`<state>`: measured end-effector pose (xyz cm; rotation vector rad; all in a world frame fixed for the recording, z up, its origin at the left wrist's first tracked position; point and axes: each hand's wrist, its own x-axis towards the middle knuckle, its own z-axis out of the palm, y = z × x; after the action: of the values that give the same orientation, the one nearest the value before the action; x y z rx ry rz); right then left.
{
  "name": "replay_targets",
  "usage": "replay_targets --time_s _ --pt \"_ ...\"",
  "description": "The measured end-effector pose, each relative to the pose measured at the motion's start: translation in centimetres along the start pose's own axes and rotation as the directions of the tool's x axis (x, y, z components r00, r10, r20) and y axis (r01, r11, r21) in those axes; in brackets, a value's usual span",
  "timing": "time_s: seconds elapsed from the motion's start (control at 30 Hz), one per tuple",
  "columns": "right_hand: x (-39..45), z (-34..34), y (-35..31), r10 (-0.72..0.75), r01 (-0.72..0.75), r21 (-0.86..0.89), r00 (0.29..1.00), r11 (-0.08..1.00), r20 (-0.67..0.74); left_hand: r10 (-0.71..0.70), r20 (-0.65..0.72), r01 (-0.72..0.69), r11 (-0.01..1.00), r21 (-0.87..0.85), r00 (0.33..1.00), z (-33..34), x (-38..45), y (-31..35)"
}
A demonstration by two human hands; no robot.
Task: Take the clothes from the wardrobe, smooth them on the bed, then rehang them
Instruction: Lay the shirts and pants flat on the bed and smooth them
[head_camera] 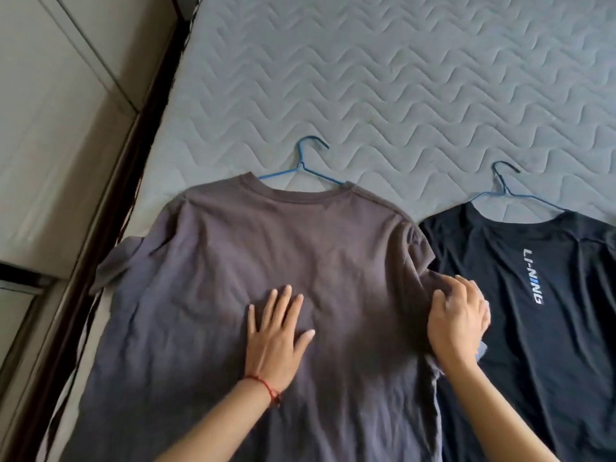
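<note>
A grey-brown T-shirt (266, 248) lies flat on the quilted grey mattress (400, 78), with a blue hanger (301, 168) sticking out of its collar. My left hand (275, 335) presses flat on the shirt's middle, fingers spread. My right hand (458, 320) grips the shirt's right sleeve, fingers curled round the cloth. To the right lies a black T-shirt (520, 328) with white lettering, on a dark blue hanger (505, 188).
The bed's dark wooden frame (133, 155) runs along the left, with pale floor tiles (50, 128) beyond it. The grey shirt's left sleeve hangs over the mattress edge. Bare mattress stretches beyond both hangers.
</note>
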<state>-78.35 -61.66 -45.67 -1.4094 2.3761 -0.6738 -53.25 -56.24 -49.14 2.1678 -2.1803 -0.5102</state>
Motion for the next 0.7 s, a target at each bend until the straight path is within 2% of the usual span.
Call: replay_targets --time_s 0.07,0.13,0.23,0.3,0.43,0.53,0.6,0.67,0.7 --pt "1.0 -0.8 0.9 0.113 -0.112 0.063 0.994 0.992 -0.01 -0.022 -0.017 0.022 0.999 0.041 1.0 1.6 -1.2 0.5" --pt "2.0 -1.3 1.8 0.162 -0.167 0.11 0.986 0.98 0.048 -0.053 -0.064 0.058 0.995 0.079 0.997 2.2 -1.0 0.7" --pt "2.4 -1.4 2.4 0.148 -0.143 -0.049 0.977 0.989 0.153 -0.051 -0.059 0.056 0.994 0.094 0.997 2.2 -0.8 1.0" --pt "2.2 -1.3 2.3 0.167 -0.151 -0.095 0.968 0.984 0.186 -0.068 -0.045 0.072 0.993 0.089 0.997 2.2 -0.9 1.0" --pt "2.2 -2.1 2.3 0.213 -0.224 0.024 0.95 0.974 0.227 -0.079 -0.047 0.084 0.989 0.118 0.996 2.2 -0.9 1.0" --pt "3.6 -4.6 3.4 0.253 -0.255 0.083 0.967 0.963 0.034 -0.081 -0.046 0.086 0.99 0.114 0.996 2.2 -0.9 1.1" --pt "4.8 -6.7 4.7 0.29 -0.279 0.107 0.951 0.954 -0.11 -0.087 -0.045 0.091 0.99 0.104 0.995 2.2 -0.9 1.1" --pt "5.5 -8.3 6.2 0.343 -0.324 0.138 0.926 0.936 -0.157 -0.089 -0.045 0.094 0.991 0.1 0.995 2.2 -0.9 1.1" --pt "5.5 -8.6 7.1 0.396 -0.375 0.16 0.909 0.913 -0.128 -0.089 -0.044 0.093 0.99 0.101 0.995 2.3 -0.9 1.1"
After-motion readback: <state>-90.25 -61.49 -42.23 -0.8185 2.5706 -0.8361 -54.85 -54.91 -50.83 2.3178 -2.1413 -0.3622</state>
